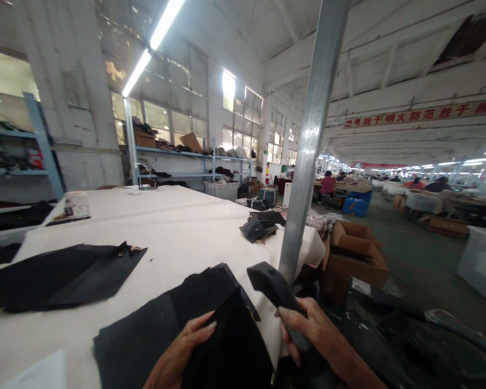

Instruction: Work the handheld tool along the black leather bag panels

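Low in the middle, my left hand [188, 343] is closed on the edge of a black fabric piece [230, 346], thumb on top. My right hand [314, 332] grips a dark, curved, band-like piece [269, 278], whose wide end sticks up towards the table; its exact kind I cannot make out. Part of it is hidden behind the fingers. Under and beyond my left hand lies a stack of flat black panels [146, 335] on the white-covered table [178, 216]. More black panels [65, 275] rest at the left, with a small gold-coloured piece at their tip.
A metal post [308, 135] rises at the table's right edge, near a small black pile [261, 224]. Cardboard boxes [354, 251] and a black plastic-wrapped bundle [392, 335] stand to the right. Shelves [174, 151] line the back wall. Several people sit far off.
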{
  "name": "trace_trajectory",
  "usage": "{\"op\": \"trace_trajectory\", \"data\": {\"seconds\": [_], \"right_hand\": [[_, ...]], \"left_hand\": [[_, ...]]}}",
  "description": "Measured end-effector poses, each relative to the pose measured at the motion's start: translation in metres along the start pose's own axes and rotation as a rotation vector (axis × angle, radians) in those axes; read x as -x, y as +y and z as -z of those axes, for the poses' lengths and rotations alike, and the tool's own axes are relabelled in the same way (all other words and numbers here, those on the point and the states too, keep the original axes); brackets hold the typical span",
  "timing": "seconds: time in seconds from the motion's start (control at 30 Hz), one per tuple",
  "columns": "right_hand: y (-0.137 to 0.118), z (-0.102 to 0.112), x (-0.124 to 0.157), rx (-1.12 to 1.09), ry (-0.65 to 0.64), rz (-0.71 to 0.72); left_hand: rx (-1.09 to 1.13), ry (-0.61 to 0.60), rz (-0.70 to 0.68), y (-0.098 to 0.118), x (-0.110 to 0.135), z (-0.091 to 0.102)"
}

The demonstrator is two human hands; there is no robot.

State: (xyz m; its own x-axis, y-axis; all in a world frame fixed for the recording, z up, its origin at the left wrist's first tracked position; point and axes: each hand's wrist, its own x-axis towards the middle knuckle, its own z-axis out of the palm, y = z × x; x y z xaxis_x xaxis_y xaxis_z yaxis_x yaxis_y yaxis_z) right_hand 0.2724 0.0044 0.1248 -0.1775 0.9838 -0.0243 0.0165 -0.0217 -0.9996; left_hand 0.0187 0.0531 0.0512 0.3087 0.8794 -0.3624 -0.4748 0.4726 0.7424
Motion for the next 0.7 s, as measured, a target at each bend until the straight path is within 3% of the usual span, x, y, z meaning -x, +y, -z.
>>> {"op": "trace_trajectory", "data": {"seconds": [0.23,0.33,0.47,0.6,0.7], "right_hand": [[0.011,0.003,0.031,0.063,-0.040,-0.091],[0.015,-0.005,0.025,0.089,-0.045,-0.130],[0.009,-0.004,0.009,0.074,0.040,-0.079],[0.015,0.020,0.008,0.174,0.134,-0.046],[0.030,0.059,0.020,0.344,0.231,-0.045]], "left_hand": [[-0.034,-0.026,-0.006,0.000,0.008,-0.007],[-0.139,-0.011,-0.035,-0.002,0.017,-0.011],[-0.227,-0.097,-0.080,-0.013,0.023,-0.012],[-0.397,-0.125,-0.167,-0.022,0.026,-0.033],[-0.705,-0.356,-0.176,-0.029,0.024,-0.068]]}}
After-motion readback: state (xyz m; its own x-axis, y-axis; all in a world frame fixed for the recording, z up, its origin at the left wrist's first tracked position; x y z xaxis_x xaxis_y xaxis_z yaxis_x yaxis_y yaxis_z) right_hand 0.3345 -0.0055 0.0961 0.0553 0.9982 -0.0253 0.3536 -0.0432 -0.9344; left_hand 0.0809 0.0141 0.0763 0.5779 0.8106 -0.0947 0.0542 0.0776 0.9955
